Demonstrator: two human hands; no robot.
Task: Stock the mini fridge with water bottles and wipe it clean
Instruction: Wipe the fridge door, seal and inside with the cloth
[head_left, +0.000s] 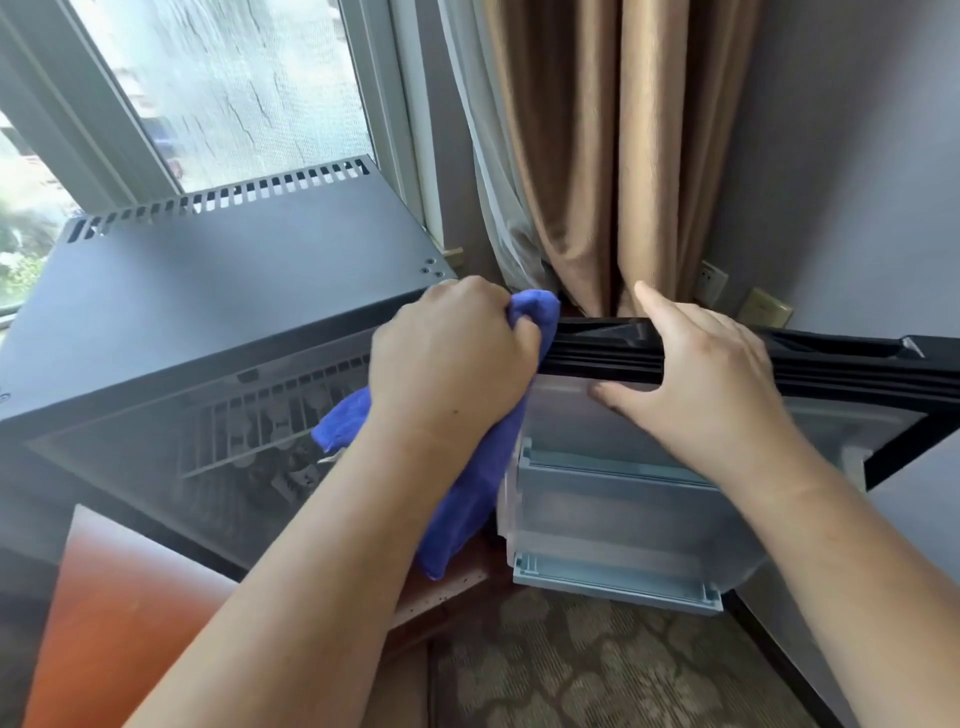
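A dark grey mini fridge (218, 291) stands by the window with its door (841, 358) swung open to the right. My left hand (452, 353) grips a bunched blue cloth (472, 483) against the hinge end of the door's top edge, and the cloth hangs down below my wrist. My right hand (696, 384) holds the top edge of the door, thumb over the black rubber seal (597, 358) and fingers on the inner liner. Pale door shelves (613, 519) sit on the inside of the door. Bottle tops show dimly behind a wire shelf (260, 415) inside the fridge.
A window (208, 88) lies behind the fridge. Brown curtains (597, 156) hang at the corner, with wall sockets (763, 306) beside them. An orange-brown wooden surface (130, 623) is at the lower left, and patterned carpet (597, 670) covers the floor below the door.
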